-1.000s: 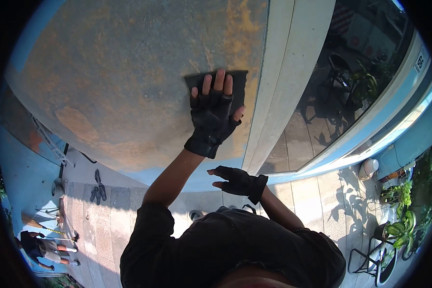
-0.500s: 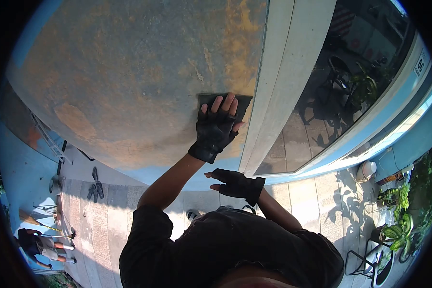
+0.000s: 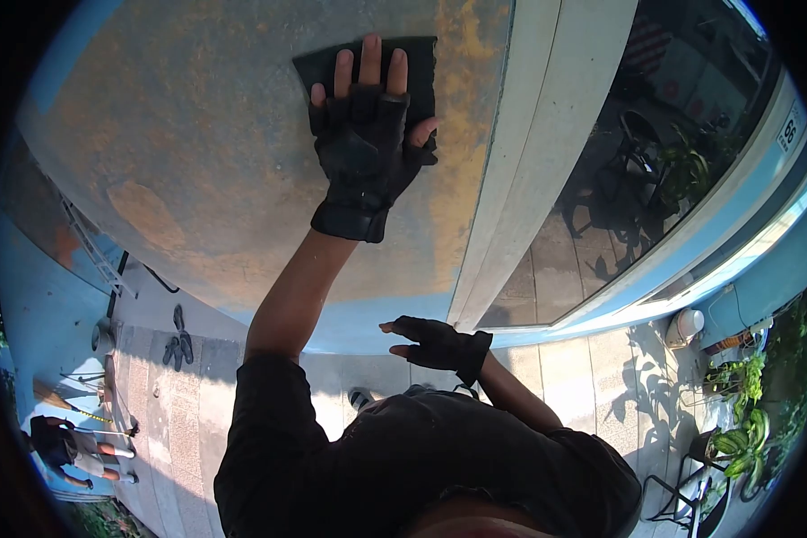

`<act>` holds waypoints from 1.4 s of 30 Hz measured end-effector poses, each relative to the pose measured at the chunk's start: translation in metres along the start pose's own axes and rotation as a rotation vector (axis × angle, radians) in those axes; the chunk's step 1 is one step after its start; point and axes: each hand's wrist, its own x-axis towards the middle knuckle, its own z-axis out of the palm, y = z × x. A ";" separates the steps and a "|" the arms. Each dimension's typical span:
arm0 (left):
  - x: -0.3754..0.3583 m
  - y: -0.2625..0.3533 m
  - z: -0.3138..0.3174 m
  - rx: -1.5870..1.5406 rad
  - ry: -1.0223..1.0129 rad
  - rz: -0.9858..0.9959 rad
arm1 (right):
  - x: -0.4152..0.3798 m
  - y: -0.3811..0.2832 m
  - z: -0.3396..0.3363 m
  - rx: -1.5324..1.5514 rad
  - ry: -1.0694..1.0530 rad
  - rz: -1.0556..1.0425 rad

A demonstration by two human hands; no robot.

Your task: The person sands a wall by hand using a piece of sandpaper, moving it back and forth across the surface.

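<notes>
My left hand (image 3: 363, 134), in a black fingerless glove, lies flat with spread fingers on a dark sheet of sandpaper (image 3: 419, 61). It presses the sheet against a patchy grey and orange wall (image 3: 206, 117). The sheet's upper edge and right side show past my fingers, while the rest is hidden beneath the palm. Lower down, my right hand (image 3: 432, 343), gloved the same way, hangs in front of my body. Its thumb is apart from the stretched fingers, and it holds nothing visible.
Right of the wall runs a pale door frame (image 3: 533, 134) beside dark glass (image 3: 601, 206). A person (image 3: 63, 446) with a long-handled tool stands at the lower left. A pair of gloves (image 3: 179, 345) lies on the paving. A ladder (image 3: 94, 242), white bucket (image 3: 684, 328) and potted plants (image 3: 742, 444) stand around.
My left hand has slid up the wall and slightly left with the sandpaper, and its arm is more stretched. My right hand has hardly moved.
</notes>
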 end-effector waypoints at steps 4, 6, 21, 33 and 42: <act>-0.052 0.018 -0.004 -0.079 -0.154 -0.087 | -0.002 -0.009 -0.004 -0.034 0.011 0.002; -0.064 0.021 -0.008 -0.118 -0.208 -0.115 | -0.001 -0.015 -0.011 -0.044 0.019 0.012; -0.078 0.028 -0.030 -0.479 -0.243 -0.209 | -0.002 -0.096 -0.118 -0.202 0.497 -0.459; -0.075 0.036 -0.030 -0.644 -0.237 -0.303 | 0.053 -0.080 -0.117 -0.266 0.735 -0.615; -0.113 0.024 -0.038 -0.469 -0.187 -0.165 | 0.064 -0.077 -0.115 -0.315 0.772 -0.587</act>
